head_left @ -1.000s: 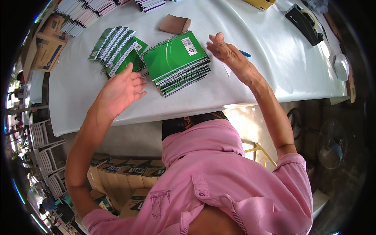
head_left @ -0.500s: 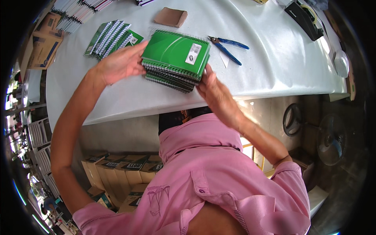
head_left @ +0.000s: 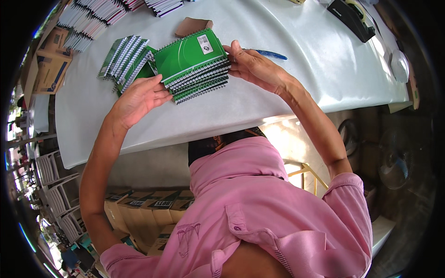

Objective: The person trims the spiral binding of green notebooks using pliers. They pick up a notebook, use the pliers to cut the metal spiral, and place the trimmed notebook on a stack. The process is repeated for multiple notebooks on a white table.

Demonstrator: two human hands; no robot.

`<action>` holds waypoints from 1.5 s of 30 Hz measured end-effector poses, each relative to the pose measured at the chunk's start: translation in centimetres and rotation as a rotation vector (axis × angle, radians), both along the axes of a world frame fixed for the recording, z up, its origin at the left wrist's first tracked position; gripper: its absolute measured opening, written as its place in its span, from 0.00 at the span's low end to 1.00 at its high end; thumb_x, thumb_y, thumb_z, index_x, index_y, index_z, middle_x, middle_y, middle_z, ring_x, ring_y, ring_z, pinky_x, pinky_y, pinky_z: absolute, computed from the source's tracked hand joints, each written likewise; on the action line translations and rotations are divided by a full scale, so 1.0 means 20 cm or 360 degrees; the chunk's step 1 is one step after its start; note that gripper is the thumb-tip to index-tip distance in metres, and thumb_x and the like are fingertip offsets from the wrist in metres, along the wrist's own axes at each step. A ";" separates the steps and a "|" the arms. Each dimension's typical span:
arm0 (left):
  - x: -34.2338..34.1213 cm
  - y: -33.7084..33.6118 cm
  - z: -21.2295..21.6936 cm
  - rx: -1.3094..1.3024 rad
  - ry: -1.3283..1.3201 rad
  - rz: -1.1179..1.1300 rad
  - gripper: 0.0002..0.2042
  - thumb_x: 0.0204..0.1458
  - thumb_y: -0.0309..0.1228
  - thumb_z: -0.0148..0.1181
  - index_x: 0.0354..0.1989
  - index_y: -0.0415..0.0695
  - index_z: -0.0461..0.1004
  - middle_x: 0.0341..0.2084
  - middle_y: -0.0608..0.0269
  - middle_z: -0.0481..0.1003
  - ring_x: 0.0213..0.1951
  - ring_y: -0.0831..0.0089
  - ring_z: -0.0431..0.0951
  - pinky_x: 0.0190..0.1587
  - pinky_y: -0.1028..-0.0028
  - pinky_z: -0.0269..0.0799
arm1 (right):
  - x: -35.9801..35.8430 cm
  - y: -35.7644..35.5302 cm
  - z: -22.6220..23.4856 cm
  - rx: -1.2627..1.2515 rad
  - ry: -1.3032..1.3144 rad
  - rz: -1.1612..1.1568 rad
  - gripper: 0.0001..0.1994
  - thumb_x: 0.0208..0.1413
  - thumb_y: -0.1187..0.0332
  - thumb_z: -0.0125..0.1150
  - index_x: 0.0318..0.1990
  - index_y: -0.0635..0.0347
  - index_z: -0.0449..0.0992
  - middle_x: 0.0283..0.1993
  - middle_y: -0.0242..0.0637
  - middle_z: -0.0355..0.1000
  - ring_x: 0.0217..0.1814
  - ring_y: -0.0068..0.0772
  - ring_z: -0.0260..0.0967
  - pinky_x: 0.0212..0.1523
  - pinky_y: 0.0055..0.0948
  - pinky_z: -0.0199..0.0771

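A neat stack of green spiral notebooks [head_left: 185,58] stands on the white-covered table, coil bindings toward me and a white label on the top cover. My left hand [head_left: 143,99] presses its fingers against the near left corner. Along the right side lies my right hand [head_left: 255,67], thumb raised and fingers against the edges, so the stack sits between both palms. Left of it, more green spiral notebooks [head_left: 125,58] lie fanned and overlapping. Blue-handled cutting pliers [head_left: 272,54] lie behind my right hand, which hides their jaws.
A brown block [head_left: 192,25] lies just behind the stack. Piles of books [head_left: 90,21] fill the far left, beside a cardboard box [head_left: 48,69]. At the far right stands a black tape dispenser [head_left: 351,21]. Cartons [head_left: 157,206] sit below the table's near edge [head_left: 208,129].
The stack has turned anticlockwise and shifted slightly left between my hands. My right hand has moved farther from me and now covers part of the pliers; my left hand has come nearer.
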State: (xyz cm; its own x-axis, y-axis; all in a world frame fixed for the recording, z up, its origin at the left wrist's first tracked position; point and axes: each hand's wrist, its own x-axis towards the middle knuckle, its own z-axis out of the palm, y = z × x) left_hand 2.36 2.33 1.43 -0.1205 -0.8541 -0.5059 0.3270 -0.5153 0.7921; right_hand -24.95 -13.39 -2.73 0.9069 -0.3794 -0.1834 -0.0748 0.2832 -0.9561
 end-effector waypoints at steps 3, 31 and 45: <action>-0.01 0.00 -0.01 -0.0043 -0.0011 0.0027 0.19 0.63 0.36 0.49 0.54 0.31 0.67 0.54 0.46 0.69 0.57 0.58 0.70 0.63 0.63 0.62 | 0.00 -0.03 -0.03 -0.0090 -0.0013 0.0051 0.46 0.60 0.34 0.34 0.70 0.69 0.43 0.71 0.53 0.49 0.74 0.40 0.45 0.74 0.35 0.43; -0.43 0.25 -0.52 -0.0631 -0.1760 0.0787 0.42 0.48 0.18 0.64 0.70 0.47 0.46 0.54 0.49 0.71 0.55 0.60 0.74 0.50 0.69 0.74 | -0.12 0.22 -0.06 -0.0684 0.0237 -0.0073 0.26 0.64 0.58 0.54 0.61 0.70 0.62 0.51 0.52 0.73 0.53 0.32 0.69 0.53 0.29 0.68; -0.25 0.15 -0.43 -0.0809 -0.2132 0.0927 0.41 0.46 0.43 0.69 0.68 0.52 0.56 0.40 0.48 0.78 0.39 0.47 0.79 0.37 0.59 0.75 | -0.21 -0.22 -0.10 -0.2381 0.0728 -0.0374 0.30 0.44 0.64 0.69 0.55 0.67 0.67 0.53 0.55 0.64 0.55 0.56 0.62 0.55 0.46 0.65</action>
State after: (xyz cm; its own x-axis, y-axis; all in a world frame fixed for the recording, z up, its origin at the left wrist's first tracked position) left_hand -2.60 5.25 -7.25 0.5680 -0.7298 0.3805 -0.6881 -0.1675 0.7060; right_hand -29.23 -17.73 -4.72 0.7793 -0.5789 0.2398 -0.5155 -0.8099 -0.2798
